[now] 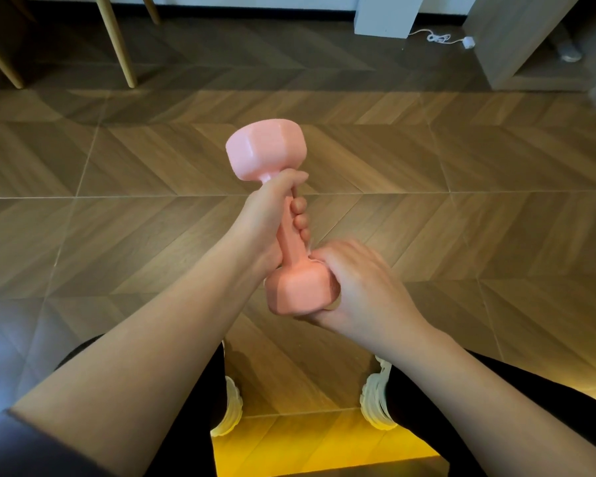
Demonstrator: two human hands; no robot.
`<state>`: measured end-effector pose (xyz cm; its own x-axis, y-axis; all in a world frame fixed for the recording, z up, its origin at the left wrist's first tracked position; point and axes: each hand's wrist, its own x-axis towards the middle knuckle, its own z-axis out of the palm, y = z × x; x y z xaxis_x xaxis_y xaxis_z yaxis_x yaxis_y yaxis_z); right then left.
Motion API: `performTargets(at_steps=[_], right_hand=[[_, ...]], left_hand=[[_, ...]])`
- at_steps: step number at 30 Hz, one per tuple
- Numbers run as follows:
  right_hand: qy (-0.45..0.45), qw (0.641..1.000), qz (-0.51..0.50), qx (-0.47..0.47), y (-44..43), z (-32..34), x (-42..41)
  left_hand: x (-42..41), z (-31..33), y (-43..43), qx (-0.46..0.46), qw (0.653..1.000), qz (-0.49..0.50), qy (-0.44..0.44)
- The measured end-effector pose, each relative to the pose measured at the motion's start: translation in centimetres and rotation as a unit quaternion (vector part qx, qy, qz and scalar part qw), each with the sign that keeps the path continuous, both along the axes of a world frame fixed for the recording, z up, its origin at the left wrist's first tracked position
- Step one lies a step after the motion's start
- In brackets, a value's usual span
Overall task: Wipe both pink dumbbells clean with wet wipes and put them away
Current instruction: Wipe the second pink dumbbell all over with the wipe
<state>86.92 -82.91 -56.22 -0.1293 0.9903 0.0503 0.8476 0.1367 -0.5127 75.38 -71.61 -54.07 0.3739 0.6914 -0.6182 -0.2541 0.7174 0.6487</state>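
One pink dumbbell (pixel 267 151) is held up over the floor, its far head tilted away from me. My left hand (pixel 272 218) is closed around its handle. My right hand (pixel 358 287), blurred by motion, wraps the right side of the near head (pixel 298 290). A sliver of white wet wipe (pixel 312 258) shows at the edge of that palm; the rest of it is hidden under the hand. The second pink dumbbell is not in view.
Wooden herringbone floor (pixel 461 166) spreads below. Chair legs (pixel 117 39) stand at the far left, a white post (pixel 386 15) and a white cable (pixel 437 37) at the far middle, a grey cabinet (pixel 516 36) at the far right. My knees and white shoes (pixel 229 407) are at the bottom.
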Motion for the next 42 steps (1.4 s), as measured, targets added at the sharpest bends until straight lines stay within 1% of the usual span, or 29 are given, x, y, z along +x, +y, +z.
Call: performTargets(at_steps=[2, 3, 6, 8, 10, 13, 14, 16, 17, 20, 22, 24, 27, 32, 37, 40, 42], right_hand=[[0.001, 0.999, 0.019, -0.026, 0.1, -0.3, -0.1], [0.002, 1.0, 0.02, -0.019, 0.1, -0.4, -0.1], [0.0, 0.998, -0.015, 0.059, -0.3, -0.5, 0.0], [0.032, 0.995, -0.034, 0.086, -0.6, -0.2, 0.0], [0.053, 0.996, -0.023, 0.063, -0.5, 0.0, -0.1], [0.088, 0.995, 0.007, -0.038, 0.0, 0.1, -0.4], [0.095, 0.994, 0.016, -0.057, 0.1, 0.1, -0.4], [0.077, 0.995, 0.021, -0.052, 0.1, 0.2, -0.2], [0.054, 0.998, 0.012, -0.03, 0.0, 0.2, 0.0], [-0.002, 0.997, -0.023, 0.073, -0.2, -0.2, 0.4], [-0.017, 0.994, -0.03, 0.102, -0.2, -0.5, 0.4], [-0.024, 0.994, -0.022, 0.1, -0.1, -0.6, 0.3], [-0.034, 0.996, 0.004, 0.08, 0.0, -0.6, -0.1], [-0.059, 0.994, -0.021, 0.095, 0.0, -0.5, 0.3], [-0.056, 0.996, -0.005, 0.076, -0.2, -0.4, 0.0], [-0.071, 0.995, -0.005, 0.064, 0.0, -0.6, -0.1], [-0.081, 0.994, -0.024, 0.072, 0.0, -0.8, 0.2]], left_hand=[[0.3, 0.0, -0.4, 0.027, 0.999, -0.032, 0.011], [0.5, 0.2, -0.6, 0.037, 0.998, -0.043, 0.009], [0.7, 1.0, -0.7, 0.039, 0.998, -0.048, -0.003], [0.5, 1.0, -0.3, 0.039, 0.999, -0.033, 0.0], [0.2, 0.8, 0.1, 0.045, 0.999, -0.018, 0.006], [-0.1, 0.5, 0.0, 0.053, 0.998, -0.029, -0.011], [-0.1, 0.5, -0.1, 0.06, 0.997, -0.038, -0.02], [0.0, 0.8, -0.2, 0.071, 0.996, -0.048, -0.03], [0.0, 0.8, -0.1, 0.075, 0.996, -0.046, -0.025], [-0.2, 0.3, 0.1, 0.089, 0.994, -0.049, 0.026], [-0.3, 0.0, 0.2, 0.074, 0.995, -0.053, 0.042], [-0.3, -0.2, 0.1, 0.049, 0.996, -0.055, 0.046], [-0.3, -0.2, 0.0, 0.039, 0.996, -0.07, 0.048], [-0.3, -0.2, 0.2, 0.049, 0.996, -0.047, 0.063], [-0.2, -0.2, 0.0, 0.015, 0.997, -0.059, 0.05], [0.1, 0.0, -0.2, 0.043, 0.995, -0.063, 0.061], [0.3, 0.0, -0.2, 0.053, 0.995, -0.041, 0.077]])
